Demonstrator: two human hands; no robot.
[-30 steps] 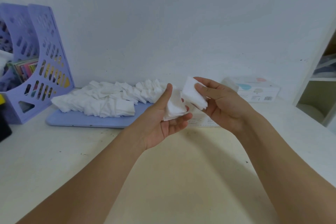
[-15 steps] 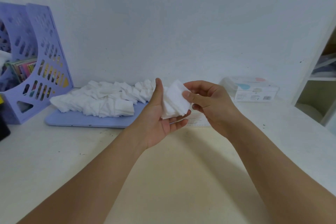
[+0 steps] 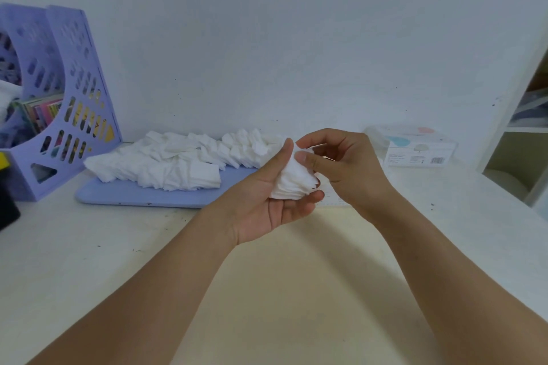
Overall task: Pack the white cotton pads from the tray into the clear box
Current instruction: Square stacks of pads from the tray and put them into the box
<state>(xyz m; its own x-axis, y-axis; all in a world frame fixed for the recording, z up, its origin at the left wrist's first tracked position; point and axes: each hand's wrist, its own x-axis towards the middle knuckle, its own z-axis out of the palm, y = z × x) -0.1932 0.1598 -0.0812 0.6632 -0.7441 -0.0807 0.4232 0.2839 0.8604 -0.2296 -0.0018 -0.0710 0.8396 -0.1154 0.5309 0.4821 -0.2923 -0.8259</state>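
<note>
A small stack of white cotton pads (image 3: 292,181) lies in my left hand (image 3: 267,201), whose thumb and curled fingers grip it from the left and below. My right hand (image 3: 341,166) pinches the top of the same stack with thumb and fingers. Behind my hands, many more white cotton pads (image 3: 178,163) lie in rows on a flat pale-blue tray (image 3: 124,195). The clear box (image 3: 415,147), with a printed label, stands at the back right near the wall; part of something clear behind my right hand is hidden.
A purple perforated file holder (image 3: 65,98) with books stands at the back left. A black object (image 3: 7,207) sits at the left edge. A white shelf unit (image 3: 522,139) rises at the right. The wall runs close behind the tray.
My right hand brought its separate pads onto the stack in my left hand, and both hands now hold one merged stack.
</note>
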